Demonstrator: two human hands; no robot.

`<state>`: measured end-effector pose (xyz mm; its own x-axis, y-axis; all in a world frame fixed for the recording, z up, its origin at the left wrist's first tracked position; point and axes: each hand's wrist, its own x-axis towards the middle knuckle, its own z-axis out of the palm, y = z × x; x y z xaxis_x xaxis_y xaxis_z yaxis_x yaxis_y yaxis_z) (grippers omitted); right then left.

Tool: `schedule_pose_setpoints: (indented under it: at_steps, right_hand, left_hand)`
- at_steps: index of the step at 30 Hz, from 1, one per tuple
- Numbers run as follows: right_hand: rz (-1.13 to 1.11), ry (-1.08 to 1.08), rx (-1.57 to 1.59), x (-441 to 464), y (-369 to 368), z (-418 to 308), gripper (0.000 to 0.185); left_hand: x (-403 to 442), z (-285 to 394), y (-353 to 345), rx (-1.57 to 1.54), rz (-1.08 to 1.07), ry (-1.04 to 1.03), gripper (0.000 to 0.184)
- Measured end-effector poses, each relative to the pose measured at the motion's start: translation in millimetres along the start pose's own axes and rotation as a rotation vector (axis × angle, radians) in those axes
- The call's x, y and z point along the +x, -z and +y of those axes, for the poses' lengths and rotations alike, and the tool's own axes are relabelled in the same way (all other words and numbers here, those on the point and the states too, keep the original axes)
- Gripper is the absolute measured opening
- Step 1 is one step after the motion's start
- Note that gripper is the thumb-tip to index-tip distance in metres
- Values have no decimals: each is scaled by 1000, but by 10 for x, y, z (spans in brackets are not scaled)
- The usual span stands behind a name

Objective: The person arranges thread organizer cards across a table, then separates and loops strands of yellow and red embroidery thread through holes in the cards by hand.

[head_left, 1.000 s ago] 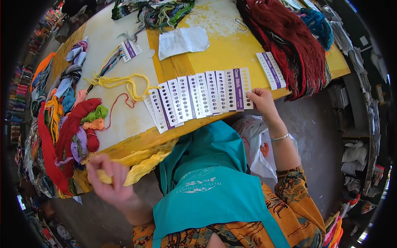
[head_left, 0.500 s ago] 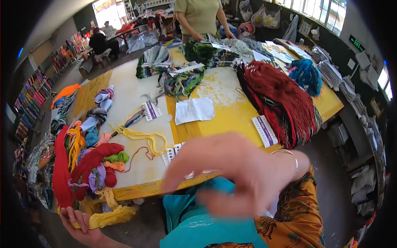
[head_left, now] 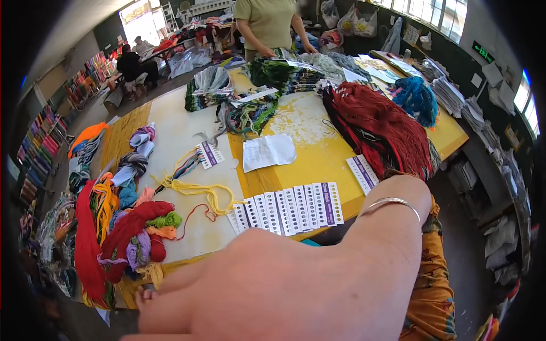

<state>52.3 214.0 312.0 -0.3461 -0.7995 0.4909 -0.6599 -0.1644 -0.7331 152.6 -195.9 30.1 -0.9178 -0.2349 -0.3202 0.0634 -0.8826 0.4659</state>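
Having swung farther left, the right hand (head_left: pixel 273 290) has fingers (head_left: pixel 168 311) whose grip I cannot tell.

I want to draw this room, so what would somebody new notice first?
Perhaps the person's right hand, looking huge across the bottom, with a silver bangle on its wrist. Next might come the big dark red thread bundle on the right of the table, and the fan of hole-punched cards near its front edge. A bright red skein stands out at the left.
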Motion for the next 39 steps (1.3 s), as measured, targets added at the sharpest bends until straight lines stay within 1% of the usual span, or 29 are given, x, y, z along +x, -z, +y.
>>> schedule_pose_setpoints:
  at_steps: [2, 3, 5, 7, 9, 10, 11, 13, 14, 15, 16, 17, 18, 20, 21, 22, 24, 25, 28, 35, 39]
  right_hand:
    - [3, 44, 51, 31, 76, 51, 28]
    - [7, 62, 80, 97, 56, 103, 27]
    - [58, 78, 106, 83, 63, 145, 27]
    - [112, 98, 131, 103, -18, 199, 26]
    - [128, 135, 177, 109, 45, 257, 25]
    - [135, 151, 201, -3, -15, 246, 25]
    - [150, 164, 222, 75, 172, 310, 25]
    - [179, 191, 260, 89, 190, 373, 24]
    - [194, 203, 281, 74, 193, 393, 24]
    - [142, 141, 372, 21, 328, 488, 22]
    - [266, 163, 593, -25, 311, 636, 17]
    - [304, 126, 1074, -141, 316, 682, 9]
    - [286, 305, 1325, -173, 285, 745, 5]
    - [159, 469, 1416, -272, 247, 749, 15]
    - [86, 567, 1451, -278, 187, 772, 19]
    - [40, 644, 1439, -278, 127, 803, 24]
    - [64, 651, 1437, -270, 177, 845, 24]
    - [66, 654, 1434, -477, 219, 753, 24]
    - [56, 652, 1415, -682, 432, 609, 24]
    - [-53, 642, 1362, -492, 496, 664, 24]
    - [-142, 648, 1312, -338, 551, 576, 24]
  left_hand:
    - [179, -175, 265, -87, 3, -31, 28]
    - [253, -259, 400, -127, 7, -43, 26]
    - [440, -475, 458, -153, -8, -17, 27]
    - [456, -796, 397, -133, 183, 155, 27]
    - [418, -1030, 489, -133, 390, 289, 37]
    - [459, -1149, 737, -207, 373, 316, 36]
    - [495, -1244, 925, -275, 355, 348, 35]
    - [392, -1341, 786, -162, 411, 374, 33]
    - [316, -1359, 679, -160, 412, 378, 33]
    - [259, -1369, 558, -184, 381, 351, 22]
    - [256, -1382, 492, -205, 350, 331, 18]
    - [312, -1377, 625, -217, 282, 369, 14]
    - [311, -1380, 551, -202, 290, 392, 14]
    - [333, -1405, 401, -94, 346, 279, 21]
    - [411, -1418, 634, -68, 368, 269, 20]
    - [425, -1422, 604, -57, 373, 281, 20]
    - [443, -1393, 537, -43, 341, 297, 20]
    - [434, -1378, 520, -41, 324, 302, 20]
    - [416, -1376, 500, -28, 331, 307, 20]
    - [419, -1400, 460, -50, 343, 293, 19]
    - [416, -1390, 603, 17, 355, 241, 18]
